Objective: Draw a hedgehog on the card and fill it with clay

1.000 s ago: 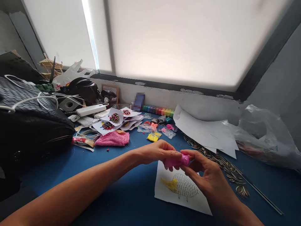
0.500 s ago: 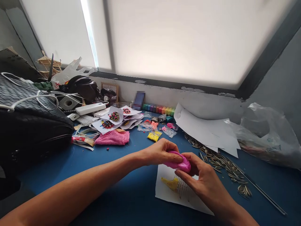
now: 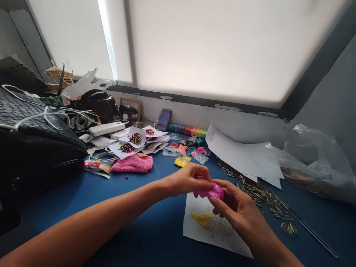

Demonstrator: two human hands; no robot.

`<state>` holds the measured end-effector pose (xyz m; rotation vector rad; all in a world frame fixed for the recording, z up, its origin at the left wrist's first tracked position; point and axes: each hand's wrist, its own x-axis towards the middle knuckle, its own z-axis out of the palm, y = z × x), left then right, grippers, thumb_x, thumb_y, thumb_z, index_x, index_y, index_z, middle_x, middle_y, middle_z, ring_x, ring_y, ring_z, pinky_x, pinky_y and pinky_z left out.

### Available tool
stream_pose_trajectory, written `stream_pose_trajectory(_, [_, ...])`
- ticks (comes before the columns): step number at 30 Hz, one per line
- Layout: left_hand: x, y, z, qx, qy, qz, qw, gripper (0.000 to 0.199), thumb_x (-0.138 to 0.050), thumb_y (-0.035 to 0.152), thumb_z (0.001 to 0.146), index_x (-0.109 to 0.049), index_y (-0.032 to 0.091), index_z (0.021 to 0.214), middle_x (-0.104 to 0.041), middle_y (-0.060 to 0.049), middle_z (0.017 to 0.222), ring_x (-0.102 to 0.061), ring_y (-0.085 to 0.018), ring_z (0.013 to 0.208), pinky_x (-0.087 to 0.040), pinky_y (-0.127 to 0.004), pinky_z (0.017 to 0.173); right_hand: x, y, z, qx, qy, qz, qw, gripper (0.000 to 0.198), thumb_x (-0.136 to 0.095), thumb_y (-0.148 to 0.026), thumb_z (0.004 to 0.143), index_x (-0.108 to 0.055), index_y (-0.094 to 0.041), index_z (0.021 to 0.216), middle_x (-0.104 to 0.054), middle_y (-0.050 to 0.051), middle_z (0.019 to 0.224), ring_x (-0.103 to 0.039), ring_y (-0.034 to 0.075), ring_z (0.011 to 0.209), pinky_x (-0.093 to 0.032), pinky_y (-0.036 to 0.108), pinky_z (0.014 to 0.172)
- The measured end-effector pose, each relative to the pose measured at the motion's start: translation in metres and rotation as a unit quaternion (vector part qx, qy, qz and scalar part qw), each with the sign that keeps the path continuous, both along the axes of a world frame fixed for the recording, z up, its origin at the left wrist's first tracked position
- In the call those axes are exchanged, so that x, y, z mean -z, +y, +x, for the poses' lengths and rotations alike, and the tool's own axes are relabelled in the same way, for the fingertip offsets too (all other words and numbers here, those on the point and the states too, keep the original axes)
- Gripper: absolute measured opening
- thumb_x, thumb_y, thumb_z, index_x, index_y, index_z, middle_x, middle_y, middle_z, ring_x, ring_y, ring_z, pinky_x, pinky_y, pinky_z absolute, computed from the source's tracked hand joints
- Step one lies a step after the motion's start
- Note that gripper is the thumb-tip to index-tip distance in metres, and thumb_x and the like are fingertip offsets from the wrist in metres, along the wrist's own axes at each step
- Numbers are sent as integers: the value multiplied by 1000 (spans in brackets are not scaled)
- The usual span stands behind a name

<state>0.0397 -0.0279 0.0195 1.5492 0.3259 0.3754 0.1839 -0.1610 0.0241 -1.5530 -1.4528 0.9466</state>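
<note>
A glossy pink packet of modelling clay (image 3: 215, 190) is held between both hands, above the blue table. My left hand (image 3: 191, 181) grips its left end, thumb on top and fingers curled under. My right hand (image 3: 233, 202) pinches its right end between thumb and fingers. Below them lies a white sheet (image 3: 194, 233) with a drawing; yellow clay (image 3: 201, 220) covers its pointed left part, and pen lines fill the rest. My right hand hides part of the sheet's right side.
Sunflower seeds (image 3: 274, 204) and a metal rod (image 3: 314, 235) lie on the right, near white paper sheets (image 3: 239, 152) and a plastic bag (image 3: 319, 167). Behind are a yellow clay packet (image 3: 182, 161) and coloured clay blocks (image 3: 189, 130). A pink cloth (image 3: 132, 164), decorated papers (image 3: 132, 144) and a black bag (image 3: 41, 148) occupy the left.
The pink packet has shifted slightly left and been squeezed into a more crumpled shape. More of the drawing shows below the hands.
</note>
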Motion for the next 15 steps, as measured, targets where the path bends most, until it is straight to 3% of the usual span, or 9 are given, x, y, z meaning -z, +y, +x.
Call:
stream_pose_trajectory(5, [1, -6, 4, -30, -13, 4, 999, 26, -73, 32, 72, -57, 12, 78, -59, 1, 63, -53, -7, 56, -42, -19, 52, -2, 1, -4, 32, -10, 25, 999, 43, -54, -55, 88, -62, -21, 114, -66, 1, 81, -63, 14, 69, -53, 25, 63])
stream_pose_trajectory(12, [1, -1, 1, 1, 23, -40, 999, 49, -68, 58, 75, -51, 13, 86, -62, -2, 69, -59, -11, 57, -45, -23, 53, -3, -2, -5, 41, -74, 70, 994, 43, -54, -51, 90, -60, -23, 121, -69, 3, 92, -67, 16, 73, -57, 28, 68])
stream_pose_trajectory(15, [-1, 1, -2, 45, 43, -46, 997, 52, -64, 62, 76, -57, 11, 87, -65, -4, 71, -60, -11, 56, -45, -23, 53, -3, -3, -6, 43, -125, 106, 986, 41, -53, -48, 91, -60, -25, 124, -71, 3, 95, -67, 17, 76, -57, 29, 70])
